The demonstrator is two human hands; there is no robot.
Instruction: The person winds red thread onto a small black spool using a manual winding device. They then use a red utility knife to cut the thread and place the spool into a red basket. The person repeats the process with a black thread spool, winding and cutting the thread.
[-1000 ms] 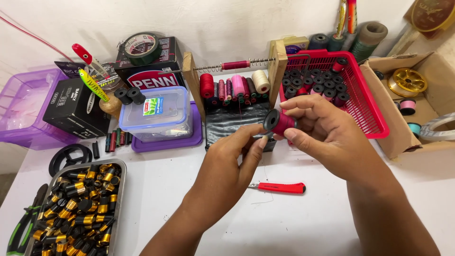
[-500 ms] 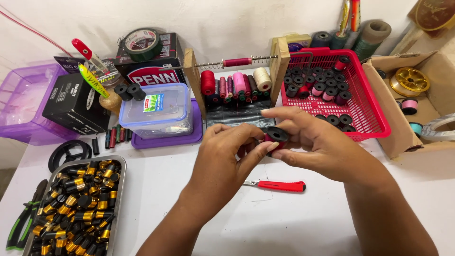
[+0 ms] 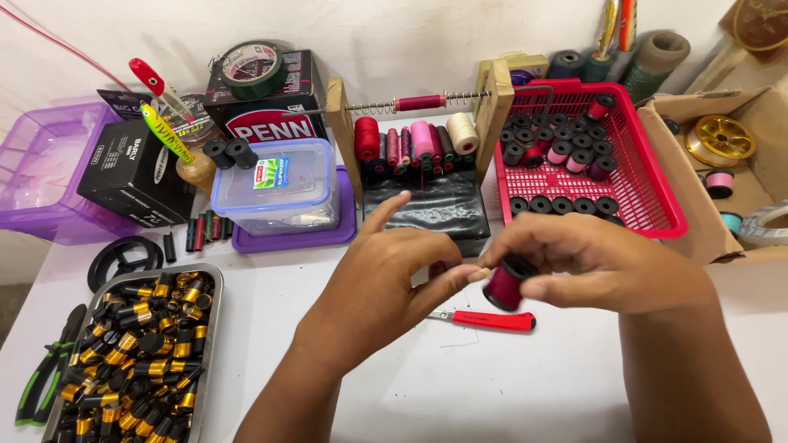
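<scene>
My right hand [image 3: 607,267] grips a small black spool wound with dark red thread [image 3: 506,284] over the white table, just above a red-handled cutter [image 3: 492,320]. My left hand [image 3: 386,283] is beside it, thumb and a finger pinched at the spool's near end, the forefinger raised and the other fingers spread. A thin thread end runs between the two hands and is too fine to follow. Behind the hands stands a wooden thread rack [image 3: 341,135] holding several coloured spools.
A red basket [image 3: 648,193] with several wound spools sits at back right, a cardboard box [image 3: 698,205] with a gold reel spool beside it. A metal tray [image 3: 209,328] of black-and-gold pieces lies front left, green pliers [image 3: 41,381] at its edge. A clear lidded tub [image 3: 275,189], dark boxes and a purple bin stand back left.
Both hands have come down and toward me with the spool, from in front of the rack to just above the cutter. The left forefinger has lifted.
</scene>
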